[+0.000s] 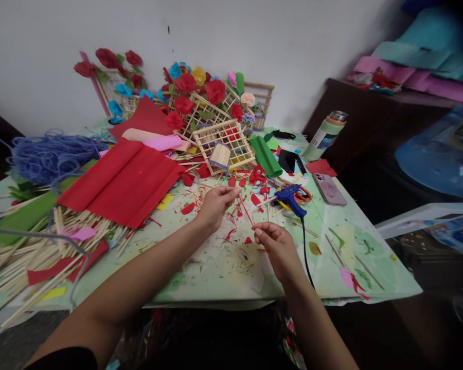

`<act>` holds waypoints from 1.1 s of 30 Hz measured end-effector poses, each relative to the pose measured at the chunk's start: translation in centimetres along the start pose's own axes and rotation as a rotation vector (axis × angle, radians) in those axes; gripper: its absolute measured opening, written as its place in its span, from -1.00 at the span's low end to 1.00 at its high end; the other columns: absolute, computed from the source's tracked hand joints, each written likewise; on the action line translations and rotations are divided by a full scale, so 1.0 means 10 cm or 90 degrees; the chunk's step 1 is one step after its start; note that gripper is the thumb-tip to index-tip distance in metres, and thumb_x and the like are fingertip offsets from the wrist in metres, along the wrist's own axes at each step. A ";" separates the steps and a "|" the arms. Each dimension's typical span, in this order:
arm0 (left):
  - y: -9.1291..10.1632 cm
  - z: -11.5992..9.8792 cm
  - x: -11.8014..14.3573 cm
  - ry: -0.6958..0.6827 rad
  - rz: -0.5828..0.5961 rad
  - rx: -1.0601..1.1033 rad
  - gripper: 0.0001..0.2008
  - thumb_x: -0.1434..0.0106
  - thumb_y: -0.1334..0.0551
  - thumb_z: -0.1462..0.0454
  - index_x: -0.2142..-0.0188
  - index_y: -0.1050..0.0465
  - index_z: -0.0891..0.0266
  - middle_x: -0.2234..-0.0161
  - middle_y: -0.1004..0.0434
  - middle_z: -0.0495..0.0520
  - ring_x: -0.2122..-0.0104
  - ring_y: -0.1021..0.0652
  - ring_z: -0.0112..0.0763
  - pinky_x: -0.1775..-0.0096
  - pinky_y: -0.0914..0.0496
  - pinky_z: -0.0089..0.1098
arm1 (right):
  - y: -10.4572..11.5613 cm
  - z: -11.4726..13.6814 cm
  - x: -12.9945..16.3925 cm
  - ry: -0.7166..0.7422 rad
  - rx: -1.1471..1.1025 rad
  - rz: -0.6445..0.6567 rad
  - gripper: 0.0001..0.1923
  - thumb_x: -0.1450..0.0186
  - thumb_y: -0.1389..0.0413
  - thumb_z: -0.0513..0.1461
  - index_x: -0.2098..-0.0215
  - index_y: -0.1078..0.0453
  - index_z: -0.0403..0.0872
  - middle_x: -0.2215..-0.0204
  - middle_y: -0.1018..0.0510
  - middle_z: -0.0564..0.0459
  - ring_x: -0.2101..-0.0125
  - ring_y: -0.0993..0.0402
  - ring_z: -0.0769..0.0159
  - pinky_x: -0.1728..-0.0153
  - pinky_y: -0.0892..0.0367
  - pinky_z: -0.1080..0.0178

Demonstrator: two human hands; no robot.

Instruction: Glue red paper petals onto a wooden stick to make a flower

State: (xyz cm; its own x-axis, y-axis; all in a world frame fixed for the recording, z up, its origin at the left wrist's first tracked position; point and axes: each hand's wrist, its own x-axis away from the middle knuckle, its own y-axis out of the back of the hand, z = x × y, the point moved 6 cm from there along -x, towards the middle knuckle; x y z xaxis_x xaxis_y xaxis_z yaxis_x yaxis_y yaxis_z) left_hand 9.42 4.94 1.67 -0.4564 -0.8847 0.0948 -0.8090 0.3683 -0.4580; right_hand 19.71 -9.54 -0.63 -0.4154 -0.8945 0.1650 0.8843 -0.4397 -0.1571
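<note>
While both hands [247,221] pinch red strip [246,209]

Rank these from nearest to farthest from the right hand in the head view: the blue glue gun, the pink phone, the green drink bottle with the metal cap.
From the right hand:
1. Blue glue gun, just beyond the hand, slightly right.
2. Pink phone, lying flat farther right.
3. Green drink bottle with the metal cap, standing at the table's far right corner.

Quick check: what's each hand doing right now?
Left hand: fingers pinched on the upper end of a thin red strip.
Right hand: pinched on its lower end.
</note>
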 end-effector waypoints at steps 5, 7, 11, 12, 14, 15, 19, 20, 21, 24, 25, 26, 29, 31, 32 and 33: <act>0.15 0.02 -0.02 0.023 -0.033 0.014 -0.77 0.15 -0.44 0.24 0.50 -0.49 0.31 0.58 -0.37 -0.08 0.59 -0.27 -0.65 0.50 -0.17 -0.52 | 0.04 0.02 0.02 0.009 0.093 0.026 -0.77 -0.06 -0.25 -0.09 0.43 -0.46 -0.08 0.58 -0.44 0.12 0.53 -0.32 0.40 0.45 -0.23 0.31; 0.15 0.05 0.02 0.046 -0.019 0.000 -0.77 0.14 -0.44 0.24 0.50 -0.50 0.32 0.60 -0.35 -0.08 0.60 -0.26 -0.66 0.51 -0.15 -0.51 | 0.11 0.07 -0.03 0.043 0.141 -0.034 -0.74 -0.10 -0.21 -0.06 0.35 -0.46 -0.07 0.47 -0.50 0.06 0.46 -0.36 0.34 0.40 -0.27 0.27; 0.05 0.20 0.16 0.104 0.024 0.015 -0.75 0.16 -0.45 0.24 0.50 -0.50 0.34 0.59 -0.38 -0.06 0.59 -0.29 -0.65 0.48 -0.18 -0.51 | -0.02 0.20 -0.15 0.149 0.193 -0.050 -0.71 -0.17 -0.14 -0.04 0.24 -0.45 -0.05 0.26 -0.55 -0.03 0.25 -0.42 0.23 0.21 -0.29 0.19; 0.02 0.24 0.20 0.117 0.039 0.019 -0.74 0.16 -0.45 0.23 0.50 -0.51 0.35 0.59 -0.39 -0.05 0.58 -0.30 -0.63 0.47 -0.19 -0.50 | -0.11 0.20 -0.18 0.146 0.198 -0.012 -0.73 -0.18 -0.14 -0.05 0.28 -0.46 -0.05 0.31 -0.56 -0.02 0.28 -0.43 0.24 0.23 -0.29 0.20; -0.03 0.32 0.26 0.137 0.062 0.025 -0.73 0.18 -0.46 0.22 0.51 -0.50 0.34 0.58 -0.41 -0.03 0.56 -0.34 -0.59 0.46 -0.21 -0.48 | -0.26 0.17 -0.23 0.126 0.203 0.045 -0.78 -0.19 -0.13 -0.07 0.41 -0.44 -0.06 0.51 -0.51 0.06 0.45 -0.38 0.31 0.36 -0.26 0.26; -0.04 0.35 0.28 0.143 0.067 0.026 -0.73 0.19 -0.46 0.22 0.52 -0.50 0.34 0.58 -0.42 -0.03 0.56 -0.35 -0.58 0.45 -0.21 -0.48 | -0.31 0.15 -0.24 0.120 0.204 0.055 -0.78 -0.19 -0.12 -0.09 0.48 -0.42 -0.07 0.59 -0.45 0.10 0.53 -0.32 0.36 0.43 -0.22 0.28; 0.02 0.37 0.24 0.127 0.052 0.034 -0.72 0.17 -0.46 0.22 0.50 -0.49 0.35 0.59 -0.39 -0.06 0.58 -0.31 -0.62 0.47 -0.18 -0.50 | -0.33 0.06 -0.24 0.107 0.182 0.038 -0.77 -0.17 -0.13 -0.11 0.55 -0.39 -0.07 0.70 -0.31 0.18 0.63 -0.17 0.42 0.53 -0.11 0.32; 0.05 0.35 0.21 0.116 0.041 0.035 -0.72 0.16 -0.45 0.22 0.50 -0.49 0.35 0.60 -0.36 -0.07 0.59 -0.28 -0.64 0.48 -0.17 -0.51 | -0.31 0.03 -0.24 0.095 0.175 0.036 -0.77 -0.16 -0.14 -0.11 0.56 -0.40 -0.07 0.70 -0.32 0.18 0.63 -0.17 0.42 0.54 -0.11 0.31; 0.08 0.32 0.18 0.104 0.026 0.035 -0.73 0.15 -0.45 0.22 0.49 -0.48 0.35 0.62 -0.34 -0.09 0.60 -0.26 -0.64 0.49 -0.16 -0.51 | -0.29 0.00 -0.23 0.084 0.171 0.034 -0.77 -0.15 -0.14 -0.10 0.56 -0.40 -0.07 0.70 -0.32 0.17 0.63 -0.18 0.41 0.54 -0.11 0.31; 0.18 0.22 0.11 0.065 -0.019 0.014 -0.72 0.14 -0.43 0.20 0.50 -0.46 0.33 0.64 -0.29 -0.12 0.62 -0.23 -0.64 0.51 -0.13 -0.52 | -0.24 -0.04 -0.20 0.074 0.168 0.030 -0.77 -0.13 -0.17 -0.10 0.56 -0.42 -0.07 0.70 -0.34 0.16 0.64 -0.20 0.41 0.54 -0.11 0.31; 0.20 0.18 0.11 0.049 -0.022 -0.006 -0.73 0.13 -0.42 0.18 0.50 -0.45 0.32 0.64 -0.29 -0.12 0.61 -0.23 -0.64 0.51 -0.12 -0.51 | -0.22 -0.03 -0.19 0.073 0.166 0.026 -0.78 -0.12 -0.18 -0.10 0.55 -0.43 -0.07 0.71 -0.35 0.16 0.64 -0.20 0.40 0.54 -0.11 0.31; 0.20 0.14 0.13 0.031 -0.015 -0.033 -0.73 0.10 -0.41 0.17 0.51 -0.44 0.31 0.63 -0.30 -0.11 0.61 -0.24 -0.62 0.50 -0.14 -0.51 | -0.20 -0.03 -0.18 0.070 0.164 0.019 -0.78 -0.12 -0.18 -0.09 0.53 -0.45 -0.07 0.71 -0.35 0.16 0.64 -0.21 0.40 0.54 -0.12 0.31; 0.13 0.06 0.26 -0.015 0.081 -0.167 -0.71 -0.07 -0.29 0.09 0.56 -0.43 0.29 0.60 -0.38 -0.03 0.56 -0.32 -0.56 0.42 -0.22 -0.47 | -0.15 0.01 -0.17 0.063 0.153 -0.012 -0.78 -0.11 -0.19 -0.08 0.48 -0.49 -0.08 0.71 -0.38 0.16 0.63 -0.24 0.39 0.50 -0.19 0.29; 0.06 0.08 0.39 -0.030 0.202 -0.291 -0.62 -0.20 -0.16 0.07 0.60 -0.43 0.28 0.58 -0.43 0.04 0.51 -0.39 -0.49 0.36 -0.27 -0.43 | -0.11 0.06 -0.17 0.074 0.140 -0.031 -0.78 -0.11 -0.20 -0.08 0.45 -0.51 -0.08 0.70 -0.40 0.15 0.61 -0.27 0.38 0.45 -0.22 0.27; 0.03 0.08 0.46 -0.056 0.267 -0.349 -0.62 -0.22 -0.14 0.09 0.61 -0.43 0.27 0.55 -0.45 0.06 0.46 -0.43 -0.45 0.33 -0.29 -0.41 | -0.10 0.07 -0.18 0.081 0.132 -0.041 -0.78 -0.11 -0.20 -0.09 0.43 -0.51 -0.08 0.70 -0.39 0.15 0.60 -0.27 0.38 0.45 -0.22 0.27; 0.03 0.07 0.52 -0.090 0.312 -0.412 -0.68 -0.19 -0.17 0.12 0.58 -0.45 0.26 0.49 -0.49 0.08 0.40 -0.46 -0.41 0.31 -0.30 -0.41 | -0.08 0.08 -0.18 0.083 0.124 -0.048 -0.77 -0.11 -0.20 -0.08 0.41 -0.52 -0.08 0.69 -0.39 0.15 0.59 -0.27 0.39 0.45 -0.21 0.28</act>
State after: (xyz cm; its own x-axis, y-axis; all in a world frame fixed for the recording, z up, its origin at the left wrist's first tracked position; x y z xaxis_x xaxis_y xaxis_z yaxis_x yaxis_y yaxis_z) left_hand 7.07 0.29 1.40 -0.7977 -0.5919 -0.1152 -0.6026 0.7760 0.1860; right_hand 19.90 -7.50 0.00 -0.4949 -0.8680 0.0397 0.8687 -0.4933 0.0441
